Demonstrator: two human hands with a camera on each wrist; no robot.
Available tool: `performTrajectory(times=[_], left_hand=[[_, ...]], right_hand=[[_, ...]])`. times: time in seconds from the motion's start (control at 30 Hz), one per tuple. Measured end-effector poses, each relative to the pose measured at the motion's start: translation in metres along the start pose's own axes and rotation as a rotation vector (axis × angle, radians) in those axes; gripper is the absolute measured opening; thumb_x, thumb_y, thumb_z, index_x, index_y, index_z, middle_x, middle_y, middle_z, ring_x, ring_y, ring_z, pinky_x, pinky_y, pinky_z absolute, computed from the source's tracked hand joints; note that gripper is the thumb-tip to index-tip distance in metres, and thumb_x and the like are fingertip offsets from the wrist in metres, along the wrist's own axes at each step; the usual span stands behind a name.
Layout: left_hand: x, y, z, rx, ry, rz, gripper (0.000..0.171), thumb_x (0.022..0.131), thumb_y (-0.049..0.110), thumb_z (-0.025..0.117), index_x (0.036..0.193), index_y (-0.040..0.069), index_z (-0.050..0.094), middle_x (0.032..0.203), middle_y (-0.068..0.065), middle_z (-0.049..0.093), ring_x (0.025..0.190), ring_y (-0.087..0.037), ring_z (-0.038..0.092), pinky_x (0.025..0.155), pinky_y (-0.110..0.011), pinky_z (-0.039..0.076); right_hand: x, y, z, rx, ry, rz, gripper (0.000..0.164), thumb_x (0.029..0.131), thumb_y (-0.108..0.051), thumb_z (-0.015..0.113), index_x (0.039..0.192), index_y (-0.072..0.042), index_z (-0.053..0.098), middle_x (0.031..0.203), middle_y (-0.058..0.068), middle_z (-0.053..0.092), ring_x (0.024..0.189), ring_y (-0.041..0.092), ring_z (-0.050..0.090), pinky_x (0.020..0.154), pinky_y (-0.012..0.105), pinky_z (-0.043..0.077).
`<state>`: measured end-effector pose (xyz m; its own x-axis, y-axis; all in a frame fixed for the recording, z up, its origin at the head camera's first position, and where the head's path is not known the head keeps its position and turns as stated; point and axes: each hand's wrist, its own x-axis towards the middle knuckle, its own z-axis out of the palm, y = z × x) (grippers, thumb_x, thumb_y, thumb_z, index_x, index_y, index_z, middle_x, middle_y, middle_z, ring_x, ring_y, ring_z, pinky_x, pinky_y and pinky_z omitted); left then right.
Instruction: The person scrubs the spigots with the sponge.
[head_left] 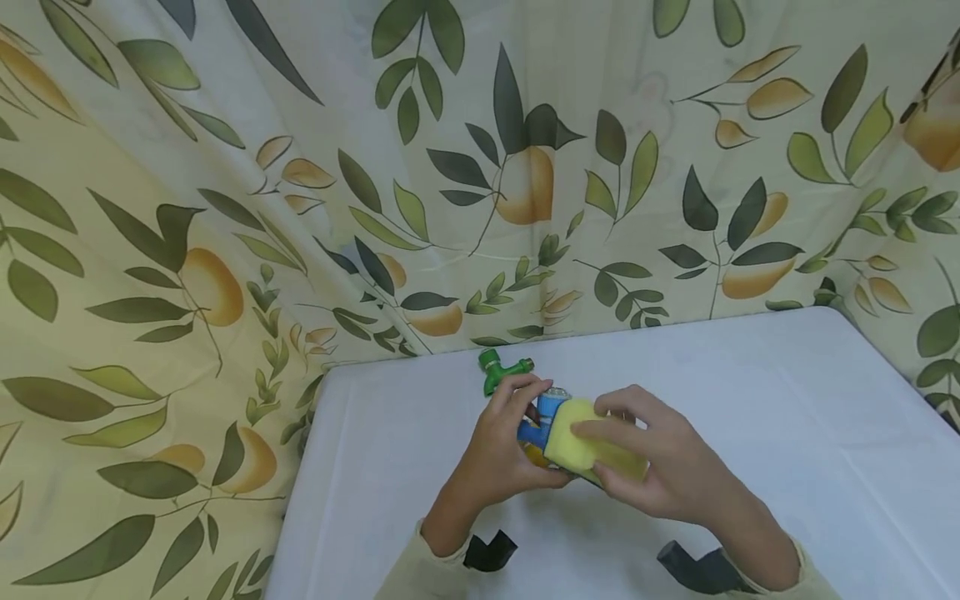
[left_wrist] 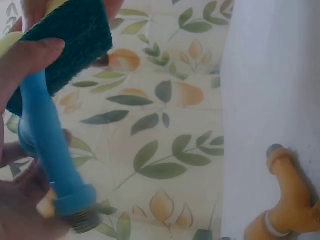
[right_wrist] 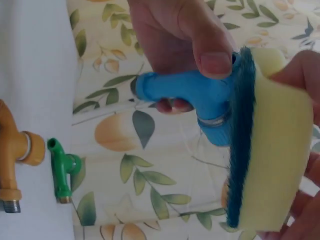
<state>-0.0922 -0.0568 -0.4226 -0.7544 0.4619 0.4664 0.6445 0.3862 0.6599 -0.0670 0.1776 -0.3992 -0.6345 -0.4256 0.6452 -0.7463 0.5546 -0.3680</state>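
Observation:
A blue plastic faucet [head_left: 553, 402] is gripped in my left hand [head_left: 487, 458], raised above the white table. In the right wrist view, the left thumb lies along the faucet body [right_wrist: 200, 92]. My right hand [head_left: 667, 458] holds a sponge [head_left: 600, 446] by its yellow side. The sponge's dark green scouring face [right_wrist: 242, 140] is against the faucet's end in the right wrist view. The faucet's threaded inlet [left_wrist: 85, 221] points down in the left wrist view. The sponge hides part of the faucet.
A green faucet [head_left: 491, 371] lies near the table's [head_left: 750, 400] far edge. An orange faucet [right_wrist: 7, 150] lies beside it, mostly hidden behind the left hand in the head view. A leaf-and-fruit patterned curtain [head_left: 465, 275] hangs behind and to the left.

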Motion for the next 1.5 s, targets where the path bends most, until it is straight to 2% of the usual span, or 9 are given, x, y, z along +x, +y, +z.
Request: performTrajectory(times=[0.23,0.37,0.53,0.7,0.9,1.1,1.17,1.37,1.5], left_hand=[[0.002,-0.003,0.0,0.046,-0.035,0.035,0.098,0.062,0.036,0.099,0.145,0.016,0.051,0.137,-0.004,0.054,0.099,-0.011,0.062,0.083,-0.014,0.055],[0.001,-0.002,0.0,0.022,-0.038,-0.031,0.09,0.066,0.029,0.097,0.145,0.016,0.055,0.138,-0.006,0.053,0.092,-0.01,0.063,0.08,-0.015,0.056],[-0.001,-0.003,0.0,-0.086,-0.1,-0.102,0.083,0.079,0.016,0.09,0.15,0.015,0.047,0.143,-0.006,0.052,0.095,-0.007,0.064,0.085,-0.018,0.058],[-0.002,-0.004,0.002,-0.089,-0.119,-0.106,0.081,0.078,0.013,0.09,0.148,0.016,0.047,0.136,-0.002,0.061,0.094,-0.005,0.065,0.083,-0.017,0.057],[-0.001,-0.002,0.013,-0.053,-0.075,-0.145,0.082,0.077,0.015,0.091,0.147,0.014,0.049,0.135,-0.002,0.061,0.087,-0.008,0.065,0.077,-0.013,0.055],[-0.002,-0.001,0.016,-0.032,-0.007,-0.119,0.079,0.079,0.016,0.09,0.147,0.011,0.05,0.137,-0.004,0.062,0.102,-0.012,0.066,0.086,-0.019,0.058],[-0.002,-0.001,0.015,-0.035,0.008,-0.1,0.079,0.079,0.014,0.089,0.147,0.011,0.051,0.137,-0.005,0.062,0.101,-0.011,0.065,0.085,-0.02,0.058],[-0.002,0.0,0.012,-0.044,-0.036,-0.085,0.076,0.077,0.011,0.091,0.143,0.012,0.054,0.133,-0.003,0.063,0.082,-0.006,0.058,0.072,-0.013,0.054],[-0.001,0.003,0.011,-0.049,0.008,-0.092,0.075,0.078,0.012,0.09,0.144,0.011,0.054,0.134,-0.004,0.062,0.082,-0.007,0.057,0.073,-0.015,0.055]], right_hand=[[0.009,-0.012,0.004,-0.106,0.035,0.098,0.044,0.073,-0.022,0.083,0.116,-0.019,0.075,0.109,0.0,0.061,0.089,0.011,0.06,0.07,0.024,0.058],[0.008,-0.017,0.007,-0.137,0.025,0.15,0.043,0.072,-0.022,0.084,0.114,-0.017,0.073,0.104,0.0,0.061,0.084,0.01,0.058,0.062,0.026,0.056],[0.005,-0.021,0.019,-0.247,0.091,0.267,0.042,0.077,-0.026,0.078,0.116,-0.012,0.071,0.102,0.008,0.06,0.082,0.016,0.055,0.059,0.03,0.053],[-0.001,-0.022,0.022,-0.325,0.078,0.236,0.039,0.075,-0.027,0.071,0.111,-0.012,0.071,0.097,0.01,0.059,0.075,0.017,0.05,0.054,0.028,0.049],[0.005,-0.019,0.016,-0.364,0.092,0.266,0.036,0.076,-0.023,0.07,0.11,-0.012,0.072,0.096,0.013,0.062,0.074,0.021,0.054,0.054,0.032,0.051],[0.006,-0.018,0.019,-0.373,0.018,0.06,0.034,0.078,-0.025,0.065,0.109,-0.017,0.075,0.104,0.012,0.066,0.081,0.027,0.056,0.063,0.038,0.054],[0.003,-0.016,0.02,-0.363,0.013,0.026,0.034,0.078,-0.027,0.063,0.108,-0.018,0.075,0.104,0.011,0.066,0.082,0.027,0.056,0.065,0.038,0.054],[0.002,-0.008,0.014,-0.339,0.137,0.166,0.039,0.078,-0.029,0.065,0.111,-0.011,0.076,0.101,0.014,0.065,0.08,0.024,0.054,0.057,0.038,0.054],[0.007,-0.011,0.013,-0.305,0.125,0.159,0.041,0.076,-0.027,0.071,0.113,-0.012,0.075,0.102,0.013,0.065,0.08,0.02,0.053,0.058,0.034,0.054]])
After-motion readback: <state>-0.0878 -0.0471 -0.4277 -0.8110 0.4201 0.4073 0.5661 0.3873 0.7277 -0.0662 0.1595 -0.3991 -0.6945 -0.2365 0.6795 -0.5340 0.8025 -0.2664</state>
